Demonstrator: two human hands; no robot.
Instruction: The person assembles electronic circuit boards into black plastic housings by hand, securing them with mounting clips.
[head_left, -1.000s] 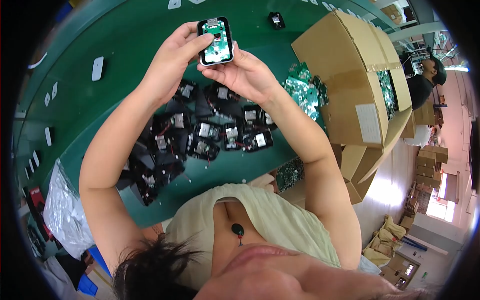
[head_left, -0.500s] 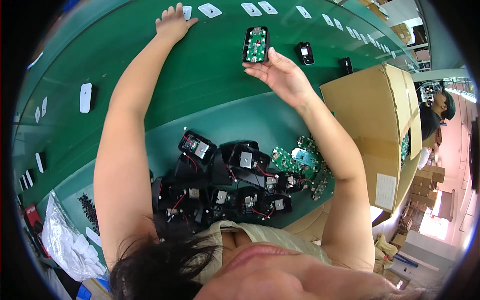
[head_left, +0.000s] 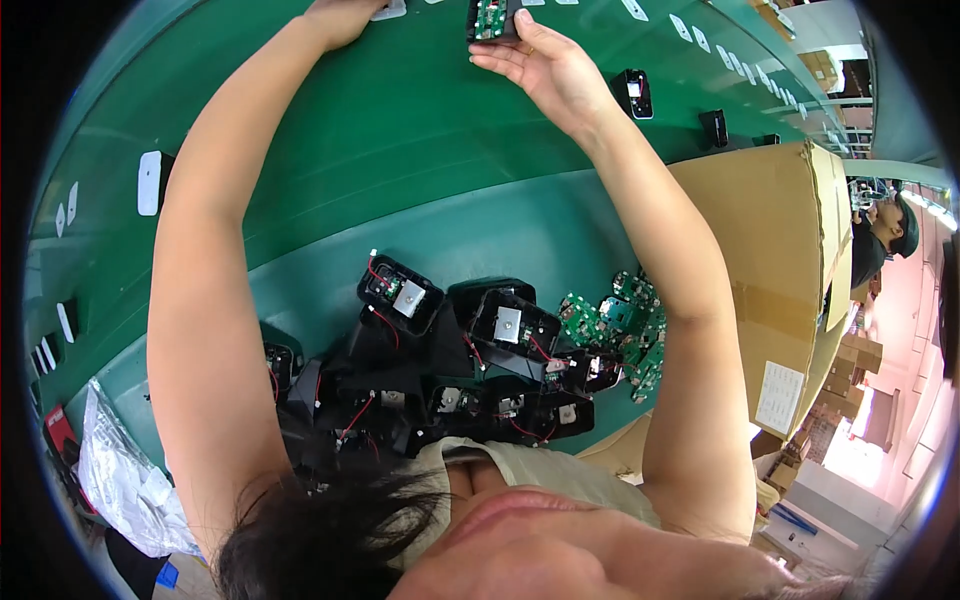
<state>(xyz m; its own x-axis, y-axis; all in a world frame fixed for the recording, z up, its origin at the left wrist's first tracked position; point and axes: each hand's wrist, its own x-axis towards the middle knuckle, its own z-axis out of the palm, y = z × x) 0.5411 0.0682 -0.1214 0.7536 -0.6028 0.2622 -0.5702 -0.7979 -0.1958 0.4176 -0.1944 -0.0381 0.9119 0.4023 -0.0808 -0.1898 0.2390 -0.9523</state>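
My right hand (head_left: 540, 70) grips a black plastic casing with a green circuit board (head_left: 491, 20) in it, its far end cut off by the upper edge. My left hand (head_left: 345, 18) reaches far out over the green belt, beside a white plate (head_left: 391, 9). The fingers of that hand are mostly outside the picture, so their grip does not show. Between my forearms lies a heap of open black casings (head_left: 400, 295) with metal blocks and red wires. Right of the heap is a pile of loose green circuit boards (head_left: 622, 320).
A big cardboard box (head_left: 765, 270) stands at the right. More white plates (head_left: 683, 28) line the far side, and black casings (head_left: 634, 93) sit on the belt. A clear plastic bag (head_left: 120, 480) lies lower left. Another person (head_left: 885, 235) is beyond the box.
Both hands have moved farther toward the upper edge, the right one taking the casing along. The left hand's fingers have passed out of the picture. The whole view has shifted slightly.
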